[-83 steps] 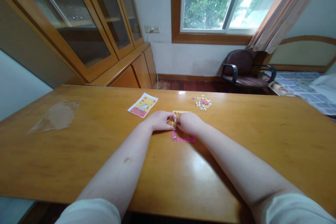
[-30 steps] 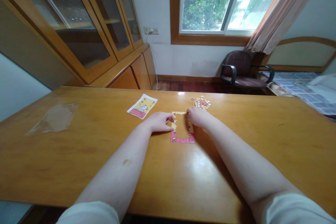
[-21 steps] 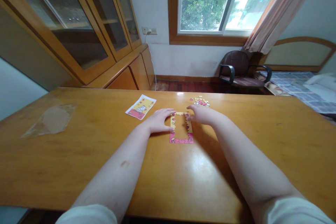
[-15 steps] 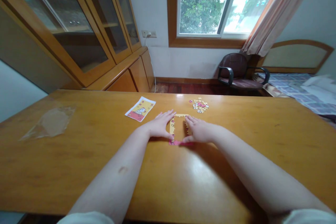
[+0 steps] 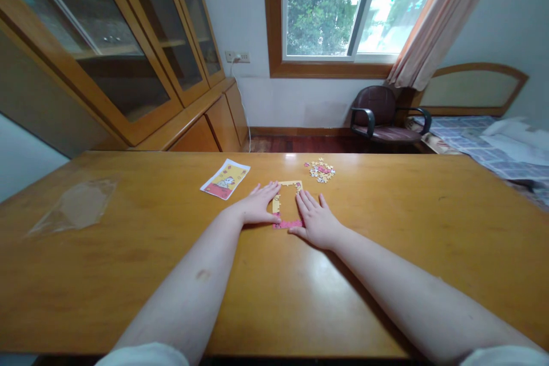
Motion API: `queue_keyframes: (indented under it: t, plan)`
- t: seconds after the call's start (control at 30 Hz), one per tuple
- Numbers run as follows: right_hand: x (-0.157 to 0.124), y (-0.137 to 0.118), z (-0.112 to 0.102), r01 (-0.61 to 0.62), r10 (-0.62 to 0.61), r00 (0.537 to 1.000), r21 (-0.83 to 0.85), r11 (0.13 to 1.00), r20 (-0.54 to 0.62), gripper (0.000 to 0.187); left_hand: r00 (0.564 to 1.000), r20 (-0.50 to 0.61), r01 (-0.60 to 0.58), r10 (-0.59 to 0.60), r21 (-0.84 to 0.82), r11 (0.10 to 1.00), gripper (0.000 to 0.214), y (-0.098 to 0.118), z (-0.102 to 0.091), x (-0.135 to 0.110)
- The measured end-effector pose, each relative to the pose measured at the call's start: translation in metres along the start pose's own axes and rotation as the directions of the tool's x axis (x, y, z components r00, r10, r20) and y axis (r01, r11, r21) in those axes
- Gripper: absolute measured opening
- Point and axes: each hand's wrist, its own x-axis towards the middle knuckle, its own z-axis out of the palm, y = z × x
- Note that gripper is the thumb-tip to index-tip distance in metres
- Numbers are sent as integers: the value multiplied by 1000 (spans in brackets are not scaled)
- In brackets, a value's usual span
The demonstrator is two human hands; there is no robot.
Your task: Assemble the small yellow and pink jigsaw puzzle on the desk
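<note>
On wooden table (image 5: 386,229), centre: puzzle frame (image 5: 288,185), yellow with pink bottom edge, lies flat. Left hand (image 5: 257,206) open, palm down against frame's left edge; right hand (image 5: 316,222) open, fingers flat over right edge. Neither holds anything. Loose pieces (image 5: 319,170) heaped just beyond; picture card (image 5: 225,179) at left; plastic bag (image 5: 72,206) far left.

Pale short sleeves (image 5: 146,354) ended well behind the left hand (image 5: 257,209) and right hand (image 5: 317,223), forearms bare between; a small oval mark (image 5: 201,274) sat on the left forearm.
</note>
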Motion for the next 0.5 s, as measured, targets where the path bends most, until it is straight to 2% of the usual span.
queue_keyframes:
  t: [0.1, 0.2, 0.3, 0.4, 0.5]
  plan:
    - [5, 1, 0, -4, 4, 1000, 30, 1000, -17, 98, 999, -39, 26, -27, -11, 1000, 91, -1, 5, 4]
    - [8, 2, -1, -7, 9, 1000, 62, 998, -29, 99, 986, -142, 83, -83, -10, 997, 80, 0, 12, 13]
    - [9, 2, -1, -16, 21, 999, 95, 995, -48, 101, 969, -218, 126, -120, 16, 992, 78, 4, 18, 21]
    - [8, 1, -1, -32, 42, 996, 138, 990, -74, 102, 958, -242, 170, -153, 49, 984, 80, 8, 21, 25]
    - [7, 4, -3, -29, 49, 994, 194, 981, -98, 98, 962, -218, 185, -164, 76, 980, 79, 11, 22, 25]
